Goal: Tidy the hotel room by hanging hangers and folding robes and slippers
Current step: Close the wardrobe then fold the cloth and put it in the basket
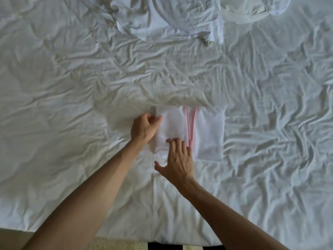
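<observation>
Head cam: your left hand (145, 128) has fingers curled, pinching the left edge of the flat white folded cloth piece w/ two pink stripes (207, 134). Your right hand (177, 159) lies flat on the cloth's near-left part, fingers straight and spread, thumb out to the left.

The cloth sits mid-bed, near your side, on the wrinkled white bed sheet (72, 87). A raised sheet fold (180, 98) runs along the cloth's far edge, touching it and covering the tops of the pink stripes.

Around: crumpled white fabric pile (162, 20) at the far edge of the view, well apart from the cloth. Second rumpled white bundle (252, 9) far right of it; can't tell what either one is.

Edges/room: bare sheet left and right of the cloth. Bed's near edge (162, 239) runs along the bottom of the view; beige carpet (111, 243) and a dark strip (180, 247) show below it.
</observation>
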Tool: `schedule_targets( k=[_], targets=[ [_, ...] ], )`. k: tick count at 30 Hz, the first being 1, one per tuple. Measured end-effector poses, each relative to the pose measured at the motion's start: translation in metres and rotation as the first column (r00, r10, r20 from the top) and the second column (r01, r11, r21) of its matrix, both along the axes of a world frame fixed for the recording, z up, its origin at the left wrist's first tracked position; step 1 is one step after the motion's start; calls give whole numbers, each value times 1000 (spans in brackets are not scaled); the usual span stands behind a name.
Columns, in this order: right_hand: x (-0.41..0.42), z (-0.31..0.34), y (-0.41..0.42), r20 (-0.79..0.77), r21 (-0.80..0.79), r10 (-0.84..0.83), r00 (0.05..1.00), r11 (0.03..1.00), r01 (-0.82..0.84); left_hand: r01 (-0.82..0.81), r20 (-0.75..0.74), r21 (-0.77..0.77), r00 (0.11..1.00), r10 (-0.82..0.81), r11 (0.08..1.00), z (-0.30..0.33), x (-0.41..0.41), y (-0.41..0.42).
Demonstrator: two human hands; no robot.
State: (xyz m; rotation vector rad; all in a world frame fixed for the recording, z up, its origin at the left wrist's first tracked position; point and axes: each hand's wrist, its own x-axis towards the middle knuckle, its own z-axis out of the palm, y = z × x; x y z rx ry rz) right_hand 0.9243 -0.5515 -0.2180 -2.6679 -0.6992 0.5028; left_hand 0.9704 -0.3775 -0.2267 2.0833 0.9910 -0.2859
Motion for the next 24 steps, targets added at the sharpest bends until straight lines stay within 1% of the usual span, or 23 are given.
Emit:
schedule_targets(
  k=[2, 3, 5, 7, 10, 12, 14, 17, 20, 21, 22, 24],
  targets=[
    [-4, -15, 23, -22, -116, -56, 998, 992, 53, -5, -53, 5, 999, 5, 1000, 0, 19, 2],
    [-5, -21, 30, -27, -135, -99, 995, 986, 95, 3, -72, 10, 997, -2, 1000, -3, 27, 3],
    [-6, -29, 38, -24, -101, -196, 980, 976, 193, 19, -110, 1, 994, -19, 1000, -5, 38, 4],
    [-5, -29, 40, -44, -29, -274, 961, 962, 273, 39, -120, -11, 992, -40, 999, 1, 43, 6],
    [-3, -18, 29, -128, 171, -375, 918, 904, 393, 100, -108, 33, 990, -96, 994, 20, 45, 7],
    [-2, -2, 13, -252, 301, -434, 865, 814, 497, 126, -79, 49, 989, -122, 991, 38, 47, 0],
    [2, 11, -8, -398, 372, -469, 789, 703, 606, 131, -43, 53, 991, -129, 990, 54, 56, -18],
    [15, 18, -48, -567, 325, -491, 661, 604, 728, 149, -3, 15, 989, -149, 989, 70, 79, -63],
    [35, 14, -89, -668, 214, -512, 540, 562, 799, 168, 6, -30, 986, -167, 985, 66, 103, -119],
    [41, 13, -101, -669, 178, -529, 522, 568, 803, 177, 11, -26, 984, -177, 984, 61, 108, -138],
    [45, 12, -113, -644, 151, -551, 531, 589, 794, 192, 17, -19, 981, -192, 981, 53, 112, -156],
    [51, 6, -132, -557, 93, -600, 574, 642, 761, 227, 6, -14, 974, -227, 974, 33, 119, -187]
  ],
)
